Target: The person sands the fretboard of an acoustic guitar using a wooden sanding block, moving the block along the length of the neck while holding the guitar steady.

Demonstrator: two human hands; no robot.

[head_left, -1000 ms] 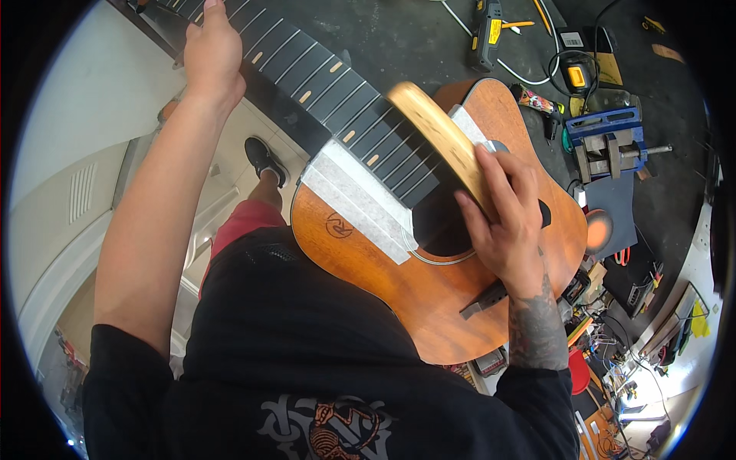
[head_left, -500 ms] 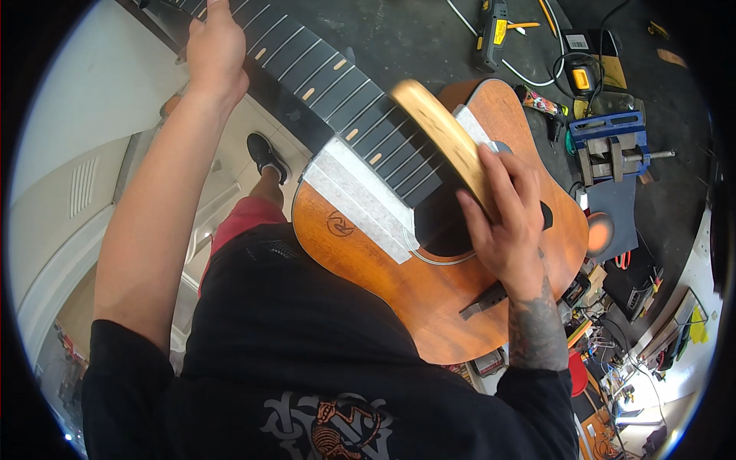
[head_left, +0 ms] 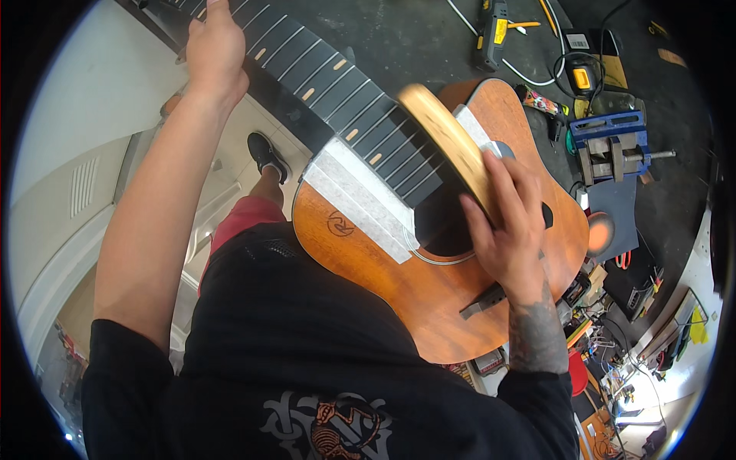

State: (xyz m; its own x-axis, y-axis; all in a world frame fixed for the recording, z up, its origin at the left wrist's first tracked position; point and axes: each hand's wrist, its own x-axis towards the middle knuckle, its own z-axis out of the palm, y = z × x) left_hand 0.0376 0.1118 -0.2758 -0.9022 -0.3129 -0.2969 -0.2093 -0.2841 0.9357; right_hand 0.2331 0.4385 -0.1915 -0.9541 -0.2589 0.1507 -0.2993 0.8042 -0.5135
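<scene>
Guitar (head_left: 448, 318) lies at bench (head_left: 414, 42) edge, long axis diagonal, neck toward upper left. Right hand (head_left: 510, 222): fingers partly closed on wooden block (head_left: 445, 138), angled steeper than fretboard (head_left: 326, 96). Left hand (head_left: 217, 61) at neck, probably steadying; fingers hidden, grip can't tell. Tape (head_left: 360, 195) likely shields top.

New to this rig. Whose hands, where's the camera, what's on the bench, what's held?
No robot: these are a person's own bare hands. The view comes from the left of two fisheye cameras worn on the head, looking down, so straight edges bend near the rim.

The left hand grips the neck of a guitar, which faces up. The right hand holds a pale wooden block over the fretted end; its underside is hidden. White tape covers wood beside the frets.

On the dark bench are a blue vise and a black-and-yellow tool.
</scene>
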